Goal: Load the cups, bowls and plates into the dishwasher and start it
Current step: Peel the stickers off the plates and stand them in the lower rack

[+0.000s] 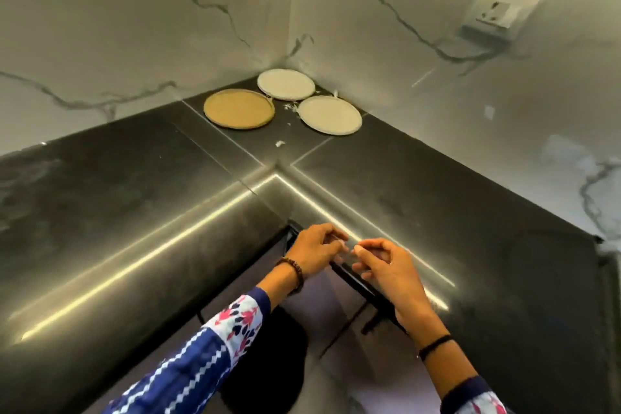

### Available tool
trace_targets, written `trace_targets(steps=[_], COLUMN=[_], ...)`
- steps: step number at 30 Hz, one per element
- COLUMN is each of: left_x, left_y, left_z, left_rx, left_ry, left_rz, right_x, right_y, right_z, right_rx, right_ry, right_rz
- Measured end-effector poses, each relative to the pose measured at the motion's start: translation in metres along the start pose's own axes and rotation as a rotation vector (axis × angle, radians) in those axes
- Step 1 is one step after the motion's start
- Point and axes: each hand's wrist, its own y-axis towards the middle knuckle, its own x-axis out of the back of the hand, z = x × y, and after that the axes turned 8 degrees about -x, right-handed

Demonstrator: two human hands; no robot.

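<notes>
Three round plates lie flat in the far corner of the dark countertop (437, 212): a tan plate (239, 108) on the left, a cream plate (286, 84) at the back and another cream plate (330, 115) on the right. My left hand (314, 252) and my right hand (386, 270) hover close together over the counter's inner corner edge, well short of the plates. The fingers of both hands are loosely curled and their tips nearly meet. I see nothing held in either hand. No dishwasher, cups or bowls are in view.
Marble-look walls close the corner on both sides. A wall socket (496, 14) sits on the right wall. Small white scraps (279, 143) lie on the counter near the plates. Below my arms are dark cabinet fronts and the floor.
</notes>
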Motion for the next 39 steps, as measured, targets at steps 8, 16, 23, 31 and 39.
trace_targets(steps=[8, 16, 23, 31, 39], left_x=[0.054, 0.084, 0.091, 0.084, 0.080], left_y=[0.067, 0.157, 0.252, 0.339, 0.396], left_z=[0.005, 0.007, 0.015, 0.045, 0.061], left_rx=[0.070, 0.134, 0.214, 0.384, 0.512], left_ry=[-0.060, 0.015, 0.102, 0.043, 0.082], left_rz=[-0.101, -0.214, -0.321, -0.480, -0.788], right_x=[-0.034, -0.027, -0.014, 0.003, 0.002], right_y=[0.088, 0.193, 0.303, 0.428, 0.503], right_z=[0.040, 0.084, 0.110, 0.119, 0.123], right_rx=[0.026, 0.012, -0.001, 0.012, 0.025], right_ry=[-0.046, -0.036, -0.063, -0.155, -0.376], right_rz=[0.032, 0.080, 0.058, -0.118, -0.208])
